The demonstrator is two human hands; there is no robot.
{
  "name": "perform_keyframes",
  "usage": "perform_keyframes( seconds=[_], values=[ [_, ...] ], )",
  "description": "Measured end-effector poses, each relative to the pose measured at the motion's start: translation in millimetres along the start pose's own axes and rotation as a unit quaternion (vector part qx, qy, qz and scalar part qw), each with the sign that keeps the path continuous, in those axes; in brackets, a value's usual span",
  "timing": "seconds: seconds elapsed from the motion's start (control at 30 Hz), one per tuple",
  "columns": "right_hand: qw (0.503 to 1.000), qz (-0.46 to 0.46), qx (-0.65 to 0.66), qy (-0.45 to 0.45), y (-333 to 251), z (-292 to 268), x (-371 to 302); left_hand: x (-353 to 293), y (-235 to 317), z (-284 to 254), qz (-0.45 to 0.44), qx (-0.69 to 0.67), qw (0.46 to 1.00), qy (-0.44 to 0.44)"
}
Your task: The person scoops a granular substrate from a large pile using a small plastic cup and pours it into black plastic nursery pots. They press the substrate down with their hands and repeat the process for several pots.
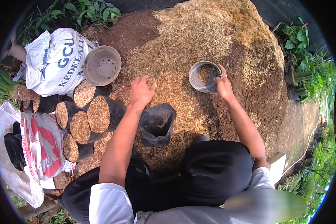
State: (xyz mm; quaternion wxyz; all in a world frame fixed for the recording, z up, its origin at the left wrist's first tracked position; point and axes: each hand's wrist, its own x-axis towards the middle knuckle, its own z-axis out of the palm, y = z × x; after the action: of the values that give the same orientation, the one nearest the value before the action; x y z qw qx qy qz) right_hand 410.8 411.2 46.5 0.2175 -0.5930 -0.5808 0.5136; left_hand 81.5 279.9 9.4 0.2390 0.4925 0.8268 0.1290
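My right hand [223, 85] grips the rim of a small grey pot [193, 77], which tilts over the heap of husk and soil. Some husk and dark soil lie inside it. My left hand [141, 90] is over the husk with its thumb apart, and nothing shows in it. Below that hand, between my forearm and knees, stands a black plastic grow bag [156, 140] with its mouth open and its inside dark. Left of my left forearm lie several black bags packed with husk [99, 114], their tops facing me.
A large heap of husk and brown soil [216, 30] spreads ahead. An upturned-open grey pot with drain holes [102, 66] rests by a white sack [58, 61]. A red-and-white plastic bag [44, 145] holds black bags at left. Green plants [298, 43] border the right.
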Motion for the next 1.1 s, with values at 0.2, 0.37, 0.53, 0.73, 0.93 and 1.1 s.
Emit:
perform_keyframes(
  seconds=[0.2, 0.37, 0.53, 0.73, 0.93, 1.1],
  values=[
    [0.943, -0.192, -0.244, 0.121, -31, 60, 74, 2, 21, 33, 0.072, -0.018, 0.993, -0.093],
    [0.928, -0.267, -0.252, 0.066, -9, 110, 51, 23, 24, 49, 0.042, -0.088, 0.992, -0.08],
    [0.913, -0.304, -0.27, 0.023, 7, 110, 22, 29, 22, 49, 0.058, -0.079, 0.992, -0.077],
    [0.919, -0.255, -0.275, 0.125, 6, 105, 29, 19, 22, 41, -0.029, -0.008, 0.999, -0.035],
    [0.928, -0.236, -0.287, 0.038, 12, 139, 0, 28, 25, 58, 0.004, -0.08, 0.994, -0.069],
    [0.961, -0.179, -0.21, 0.016, 9, 140, 8, 22, 44, 72, 0.025, -0.169, 0.985, 0.016]
  ],
)
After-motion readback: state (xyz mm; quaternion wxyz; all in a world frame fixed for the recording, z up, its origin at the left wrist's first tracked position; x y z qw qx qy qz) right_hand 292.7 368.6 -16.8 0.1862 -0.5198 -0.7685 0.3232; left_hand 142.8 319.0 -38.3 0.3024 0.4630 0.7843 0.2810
